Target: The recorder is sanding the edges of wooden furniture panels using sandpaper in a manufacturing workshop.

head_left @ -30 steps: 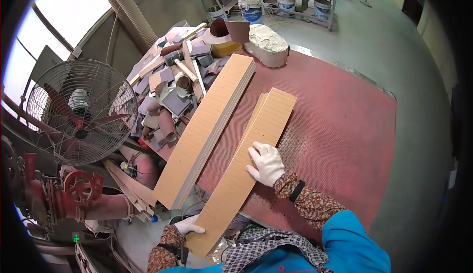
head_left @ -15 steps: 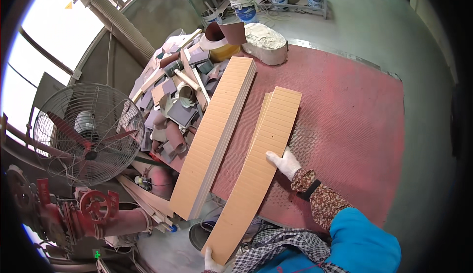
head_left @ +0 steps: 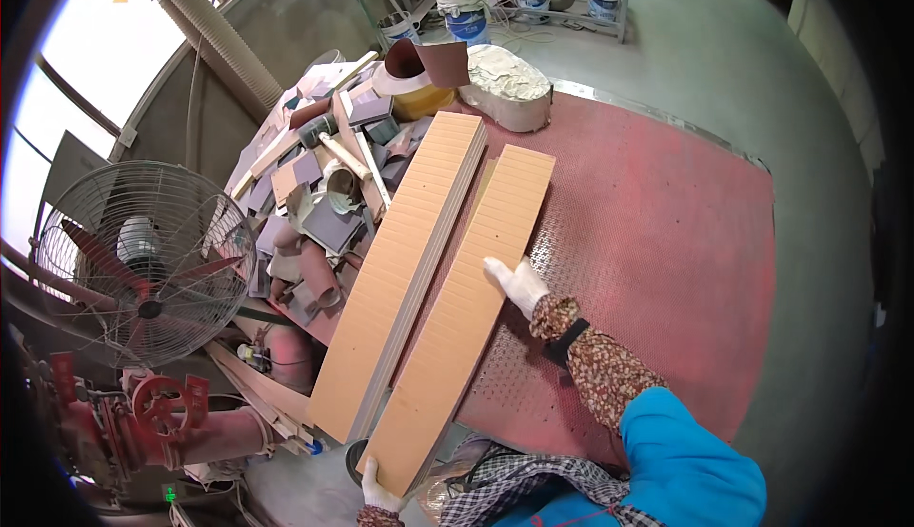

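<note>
A long tan grooved board point(head_left: 466, 308) lies slanted across the red perforated tabletop point(head_left: 657, 241), its near end jutting past the front edge. My gloved right hand point(head_left: 519, 285) grips its right edge around mid-length, thumb on top and fingers hidden below. At the near end, my gloved left hand point(head_left: 380, 491) holds the corner, thumb over the face. Part of another board point(head_left: 486, 182) shows under its far left side; how many lie beneath cannot be seen. Close by on the left rests a neat stack of similar boards point(head_left: 400, 270), roughly parallel.
Sanding blocks and scraps point(head_left: 328, 194) are heaped on the table's left side. A pale wrapped block point(head_left: 507, 84) and a yellow tape roll point(head_left: 419, 94) sit at the far edge. A caged fan point(head_left: 143, 260) and red valve pipework point(head_left: 176, 417) stand left. Buckets point(head_left: 464, 13) are beyond.
Both hands have shifted the board left, closer to the stack. The board beneath it now shows less. The whole view has also moved slightly.
</note>
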`<control>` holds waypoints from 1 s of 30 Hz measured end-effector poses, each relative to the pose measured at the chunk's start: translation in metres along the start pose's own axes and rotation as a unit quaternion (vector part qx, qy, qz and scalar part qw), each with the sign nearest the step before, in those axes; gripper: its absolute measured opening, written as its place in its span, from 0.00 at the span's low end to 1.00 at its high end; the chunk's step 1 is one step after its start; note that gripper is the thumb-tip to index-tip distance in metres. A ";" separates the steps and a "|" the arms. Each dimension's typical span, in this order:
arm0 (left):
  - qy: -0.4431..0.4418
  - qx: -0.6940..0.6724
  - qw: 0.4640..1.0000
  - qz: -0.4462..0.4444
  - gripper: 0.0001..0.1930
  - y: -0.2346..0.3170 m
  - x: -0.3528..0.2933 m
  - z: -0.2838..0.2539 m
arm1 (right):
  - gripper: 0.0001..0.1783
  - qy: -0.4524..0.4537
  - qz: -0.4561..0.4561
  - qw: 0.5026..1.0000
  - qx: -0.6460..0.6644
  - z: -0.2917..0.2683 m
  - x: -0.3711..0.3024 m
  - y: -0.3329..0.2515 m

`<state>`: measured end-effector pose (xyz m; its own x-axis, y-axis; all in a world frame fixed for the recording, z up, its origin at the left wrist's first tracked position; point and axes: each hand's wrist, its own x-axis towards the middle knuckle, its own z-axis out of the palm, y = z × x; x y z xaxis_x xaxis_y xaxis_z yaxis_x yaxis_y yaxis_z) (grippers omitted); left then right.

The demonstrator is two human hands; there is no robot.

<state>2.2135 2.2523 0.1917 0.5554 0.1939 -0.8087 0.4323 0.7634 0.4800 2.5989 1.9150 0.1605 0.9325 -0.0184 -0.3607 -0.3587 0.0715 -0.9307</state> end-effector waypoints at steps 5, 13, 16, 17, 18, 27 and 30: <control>-0.020 -0.016 0.999 -0.023 0.32 0.020 0.014 0.025 | 0.52 -0.018 0.011 1.000 0.009 0.012 0.037 -0.018; -0.104 -0.016 0.994 -0.014 0.34 0.039 0.012 0.063 | 0.60 -0.023 0.034 0.989 -0.141 0.008 0.070 -0.018; -0.094 -0.056 0.994 -0.016 0.32 0.037 0.022 0.032 | 0.54 -0.101 0.020 0.993 -0.064 0.012 0.037 -0.043; -0.096 -0.058 0.994 -0.006 0.30 0.034 0.029 0.028 | 0.54 -0.097 0.018 0.993 -0.066 -0.001 0.028 -0.045; -0.095 -0.060 0.994 -0.006 0.30 0.034 0.024 0.037 | 0.51 -0.080 0.009 0.983 -0.166 -0.012 0.019 -0.040; -0.088 -0.019 0.993 0.079 0.30 0.025 0.039 0.030 | 0.37 0.074 -0.096 0.895 -0.429 -0.123 -0.161 0.006; -0.065 0.018 0.994 0.091 0.30 0.023 0.039 0.040 | 0.32 0.159 -0.108 0.875 -0.444 -0.176 -0.232 0.034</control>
<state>2.2735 2.2528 0.1843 0.7130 0.2438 -0.6574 0.3398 0.7000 0.6282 2.3632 1.7463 0.2023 0.9742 -0.2227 -0.0377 -0.1993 -0.7688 -0.6077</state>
